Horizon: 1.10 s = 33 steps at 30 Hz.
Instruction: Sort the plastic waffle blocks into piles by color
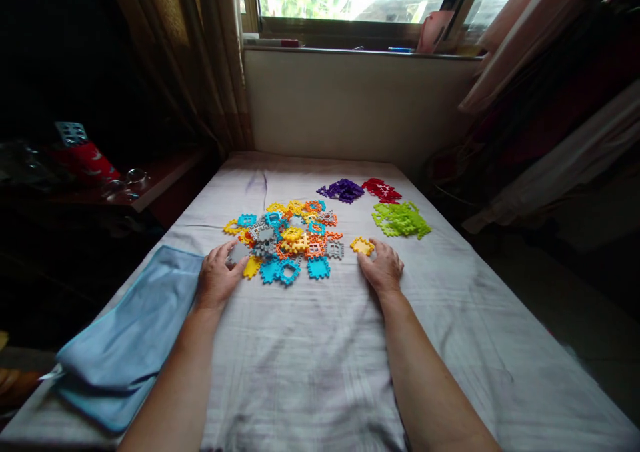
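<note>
A mixed pile of interlocking plastic tiles [295,235] in blue, yellow, orange and grey lies in the middle of the cloth-covered surface. At its left edge, my left hand [220,272] has thumb and fingers around a grey tile [238,253]. On the other side, a little apart from the pile, my right hand [384,265] pinches a yellow tile [361,245] by its near right edge. Blue tiles [319,267] lie flat along the near side of the pile.
Sorted heaps of purple tiles [343,190], red tiles [383,190] and green tiles [401,219] lie at the back right. A blue cloth [135,335] lies at the left edge. Beyond are a side table [165,179], curtain [215,59] and window.
</note>
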Each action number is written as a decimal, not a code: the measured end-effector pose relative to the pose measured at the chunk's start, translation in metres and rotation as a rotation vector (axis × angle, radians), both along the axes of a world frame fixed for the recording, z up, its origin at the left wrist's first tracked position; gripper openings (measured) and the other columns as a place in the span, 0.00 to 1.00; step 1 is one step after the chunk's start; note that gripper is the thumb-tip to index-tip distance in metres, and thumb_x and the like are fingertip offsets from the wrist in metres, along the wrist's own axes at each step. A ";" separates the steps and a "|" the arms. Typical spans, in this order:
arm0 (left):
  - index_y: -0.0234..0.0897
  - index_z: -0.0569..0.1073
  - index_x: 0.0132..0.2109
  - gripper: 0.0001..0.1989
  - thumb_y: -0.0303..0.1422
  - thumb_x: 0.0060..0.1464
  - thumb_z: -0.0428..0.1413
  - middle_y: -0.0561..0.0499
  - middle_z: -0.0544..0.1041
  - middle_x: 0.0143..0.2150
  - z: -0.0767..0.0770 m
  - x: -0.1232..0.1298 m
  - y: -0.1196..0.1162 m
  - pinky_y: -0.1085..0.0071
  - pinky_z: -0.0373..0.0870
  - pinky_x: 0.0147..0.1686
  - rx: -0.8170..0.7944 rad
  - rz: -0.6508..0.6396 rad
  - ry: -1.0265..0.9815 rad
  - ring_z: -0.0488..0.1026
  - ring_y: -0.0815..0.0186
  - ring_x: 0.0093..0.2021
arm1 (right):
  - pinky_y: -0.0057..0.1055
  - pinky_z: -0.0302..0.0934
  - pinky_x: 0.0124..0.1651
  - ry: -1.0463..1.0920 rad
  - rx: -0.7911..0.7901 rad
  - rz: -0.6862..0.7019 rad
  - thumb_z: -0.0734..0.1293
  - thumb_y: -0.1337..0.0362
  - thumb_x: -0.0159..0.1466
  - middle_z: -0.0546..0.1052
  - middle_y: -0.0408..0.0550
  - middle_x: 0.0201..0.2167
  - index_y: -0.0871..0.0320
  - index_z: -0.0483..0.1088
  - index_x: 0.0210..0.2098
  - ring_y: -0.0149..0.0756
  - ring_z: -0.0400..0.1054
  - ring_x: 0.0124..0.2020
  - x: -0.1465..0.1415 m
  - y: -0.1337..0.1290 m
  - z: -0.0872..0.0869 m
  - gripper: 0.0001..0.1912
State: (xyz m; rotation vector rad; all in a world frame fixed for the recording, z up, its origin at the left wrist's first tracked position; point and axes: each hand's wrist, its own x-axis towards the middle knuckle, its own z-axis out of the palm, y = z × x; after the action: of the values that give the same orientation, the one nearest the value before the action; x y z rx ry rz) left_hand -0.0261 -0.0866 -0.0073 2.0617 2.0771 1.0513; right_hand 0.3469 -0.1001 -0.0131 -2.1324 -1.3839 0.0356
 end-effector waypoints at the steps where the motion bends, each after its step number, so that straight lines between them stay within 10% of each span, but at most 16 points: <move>1: 0.39 0.72 0.54 0.23 0.42 0.52 0.55 0.42 0.75 0.53 0.001 -0.002 0.001 0.56 0.65 0.58 0.019 0.023 0.002 0.71 0.52 0.55 | 0.46 0.56 0.57 0.007 -0.004 -0.001 0.65 0.58 0.60 0.73 0.57 0.54 0.55 0.71 0.55 0.49 0.65 0.54 0.000 0.000 0.000 0.25; 11: 0.42 0.76 0.42 0.15 0.46 0.53 0.56 0.45 0.77 0.42 0.026 0.021 -0.025 0.56 0.68 0.50 -0.113 0.058 0.224 0.73 0.52 0.46 | 0.45 0.57 0.57 0.036 0.010 -0.013 0.63 0.60 0.62 0.72 0.57 0.55 0.56 0.71 0.55 0.48 0.65 0.55 0.002 0.002 -0.001 0.23; 22: 0.41 0.75 0.49 0.21 0.45 0.50 0.57 0.44 0.78 0.47 0.017 0.017 -0.024 0.56 0.68 0.52 -0.235 0.001 0.256 0.73 0.51 0.49 | 0.46 0.57 0.59 0.068 0.098 0.005 0.63 0.63 0.61 0.72 0.56 0.56 0.57 0.72 0.53 0.48 0.64 0.57 -0.001 0.002 0.004 0.21; 33: 0.40 0.74 0.47 0.21 0.47 0.50 0.59 0.48 0.78 0.46 0.021 0.045 -0.028 0.65 0.75 0.43 -0.209 -0.288 -0.254 0.77 0.62 0.41 | 0.37 0.65 0.51 0.078 0.364 0.537 0.60 0.60 0.66 0.82 0.51 0.37 0.55 0.77 0.37 0.41 0.74 0.41 -0.057 -0.012 0.021 0.14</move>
State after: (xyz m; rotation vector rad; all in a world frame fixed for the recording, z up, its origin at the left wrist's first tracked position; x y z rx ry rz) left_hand 0.0187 -0.1142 0.0136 1.9352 1.6351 0.9471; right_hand 0.2895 -0.1118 0.0078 -1.4127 -1.7267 0.0698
